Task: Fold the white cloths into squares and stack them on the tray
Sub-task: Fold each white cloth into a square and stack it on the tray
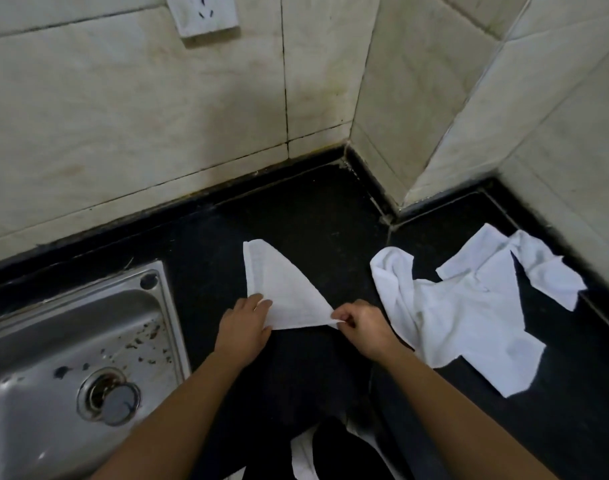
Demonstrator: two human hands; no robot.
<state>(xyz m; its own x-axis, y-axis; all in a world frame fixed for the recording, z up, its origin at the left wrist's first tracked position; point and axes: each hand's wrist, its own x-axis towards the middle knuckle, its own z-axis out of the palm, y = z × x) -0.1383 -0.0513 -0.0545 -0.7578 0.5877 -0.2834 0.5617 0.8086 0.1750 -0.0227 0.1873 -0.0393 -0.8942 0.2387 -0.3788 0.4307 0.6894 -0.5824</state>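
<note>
Head view: the white cloth (282,292) is lying on the black countertop (313,209), mid-way along its near edge, tapering away from the person toward the back wall. Its near edge is stretching between both hands, so neither is nearer. The left hand (244,323) is holding the near left corner, fingers over it; the right hand (365,327) is pinching the near right tip. Unfolded cloths (469,306) are sprawling toward the right edge, and a steel sink (71,341) is sitting left. No tray is showing.
</note>
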